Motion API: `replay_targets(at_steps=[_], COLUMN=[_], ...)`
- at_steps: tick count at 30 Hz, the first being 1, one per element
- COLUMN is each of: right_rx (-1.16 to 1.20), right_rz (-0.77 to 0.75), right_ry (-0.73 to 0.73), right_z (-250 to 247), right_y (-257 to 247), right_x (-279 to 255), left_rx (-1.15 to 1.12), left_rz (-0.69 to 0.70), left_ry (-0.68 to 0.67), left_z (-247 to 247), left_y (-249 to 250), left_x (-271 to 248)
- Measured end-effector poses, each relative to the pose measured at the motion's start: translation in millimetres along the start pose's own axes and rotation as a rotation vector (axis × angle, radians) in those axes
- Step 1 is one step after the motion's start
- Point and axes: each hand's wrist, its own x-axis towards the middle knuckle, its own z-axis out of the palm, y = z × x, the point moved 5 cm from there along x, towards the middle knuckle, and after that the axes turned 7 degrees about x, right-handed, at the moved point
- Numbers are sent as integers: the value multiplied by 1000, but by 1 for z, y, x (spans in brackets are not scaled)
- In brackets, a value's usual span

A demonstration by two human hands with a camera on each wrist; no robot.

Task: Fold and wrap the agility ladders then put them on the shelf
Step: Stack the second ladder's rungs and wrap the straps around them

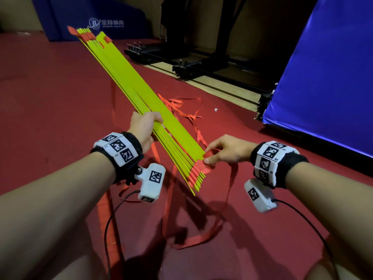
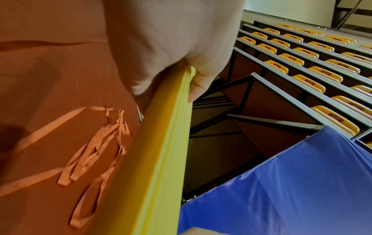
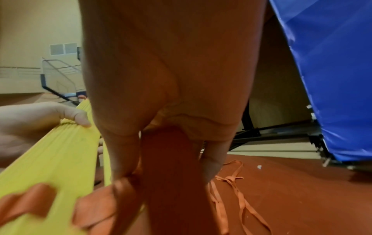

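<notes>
Head view: left hand (image 1: 144, 126) is gripping the rung bundle (image 1: 141, 93) at centre; right hand (image 1: 224, 150) is pinching a red strap (image 1: 209, 156); loose rungs risk fanning apart.

One bundle of yellow ladder rungs (image 1: 131, 83), too tightly stacked for an exact rung count, roughly a dozen edges showing. Two hands: left (image 1: 144, 126), right (image 1: 226, 149). Two wristbands (image 1: 117, 148) with white camera boxes. One tangle of red straps (image 1: 181, 110) on the floor. Two blue mats (image 1: 327, 67).
</notes>
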Motion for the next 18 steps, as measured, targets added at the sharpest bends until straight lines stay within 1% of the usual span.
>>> replay_targets(at_steps=[2,5,6,9,11,14,16,18], right_rx=[81,172,137,-120,-216,-308,-345,-332], right_rz=[17,72,68,16,-3,36,56,66], right_ry=[-4,-18,2,101,135,103,81,72], right_z=[0,1,0,-2,0,5,8,10], right_y=[1,3,2,-5,-9,-8,-7,-6], right_x=[0,-1,-1,-2,-1,3,4,4], left_rx=[11,32,38,54,51,4,-17,-29], left_rz=[-23,-27,-26,-28,-35,-8,8,23], left_ry=[-2,30,35,59,62,19,-14,-12], left_z=[3,0,-3,-6,-1,13,15,14], left_y=[-3,-13,-22,-39,-28,-1,4,5], left_x=[-3,11,27,53,30,-13,-20,-21])
